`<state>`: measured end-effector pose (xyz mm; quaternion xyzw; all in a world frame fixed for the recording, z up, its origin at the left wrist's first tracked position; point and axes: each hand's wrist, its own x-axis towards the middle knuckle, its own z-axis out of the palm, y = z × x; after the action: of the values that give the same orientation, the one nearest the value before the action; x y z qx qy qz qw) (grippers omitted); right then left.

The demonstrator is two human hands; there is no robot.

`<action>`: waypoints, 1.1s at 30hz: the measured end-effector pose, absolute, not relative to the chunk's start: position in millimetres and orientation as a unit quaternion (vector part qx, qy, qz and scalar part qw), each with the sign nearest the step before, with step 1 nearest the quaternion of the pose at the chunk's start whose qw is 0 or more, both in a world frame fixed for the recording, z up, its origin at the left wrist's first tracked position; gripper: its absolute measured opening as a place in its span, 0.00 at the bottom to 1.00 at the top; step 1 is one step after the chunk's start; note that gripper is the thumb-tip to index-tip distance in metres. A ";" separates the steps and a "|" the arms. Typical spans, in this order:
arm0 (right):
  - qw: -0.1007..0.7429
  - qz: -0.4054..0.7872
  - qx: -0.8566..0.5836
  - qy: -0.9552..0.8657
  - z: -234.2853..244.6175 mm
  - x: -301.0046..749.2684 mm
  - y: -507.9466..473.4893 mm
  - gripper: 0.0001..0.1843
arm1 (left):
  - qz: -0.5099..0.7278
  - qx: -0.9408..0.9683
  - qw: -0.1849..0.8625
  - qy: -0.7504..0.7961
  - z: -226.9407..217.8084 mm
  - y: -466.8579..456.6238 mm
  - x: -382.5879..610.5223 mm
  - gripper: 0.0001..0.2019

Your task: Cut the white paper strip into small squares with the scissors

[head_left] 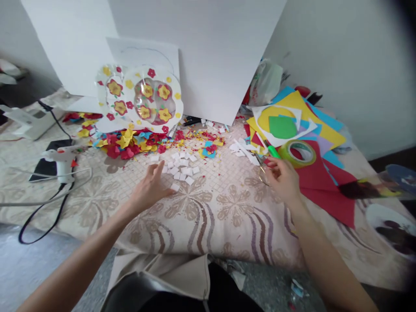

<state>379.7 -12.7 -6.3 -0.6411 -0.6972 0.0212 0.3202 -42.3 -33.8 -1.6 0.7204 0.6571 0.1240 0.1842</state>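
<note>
My left hand (150, 187) lies flat with its fingers stretched out on the patterned mattress (208, 216), its fingertips at a scatter of several small white foam squares (182, 167). My right hand (283, 177) is curled around the handles of a pair of scissors (261, 167), beside a green marker (273, 151) and a roll of green tape (298, 152). A white heart-shaped board (143, 97) covered with red and yellow paper flowers leans upright behind the squares.
Loose paper flowers and scraps (130, 143) lie below the board. Coloured paper sheets (302, 125) are stacked at the right. A white glue gun (63, 160) with a black cable lies at the left. Large white foam boards (201, 52) stand at the back.
</note>
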 end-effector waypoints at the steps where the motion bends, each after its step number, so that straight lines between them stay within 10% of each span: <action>1: 0.320 0.046 -0.622 -0.713 -6.8 371.1 -13.7 0.18 | 0.155 0.717 0.201 0.649 -6.5 -31.9 -39.4 0.44; 7: 0.282 0.159 -0.508 -0.798 -14.6 314.1 -10.5 0.12 | 0.375 0.674 0.222 0.597 -24.2 -11.5 -39.3 0.24; 20: 0.259 0.309 -0.424 -0.811 -17.9 200.7 15.5 0.13 | 0.295 0.711 0.144 0.622 -36.2 13.2 -99.1 0.16; 33: 0.195 0.172 -0.407 -0.875 -21.5 148.2 46.8 0.16 | 0.304 0.778 0.197 0.514 -27.7 40.0 -113.5 0.06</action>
<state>148.2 46.8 -21.5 -0.4074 -0.8753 0.1720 0.1955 -113.5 40.0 -27.7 0.7776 0.5142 0.3039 0.1966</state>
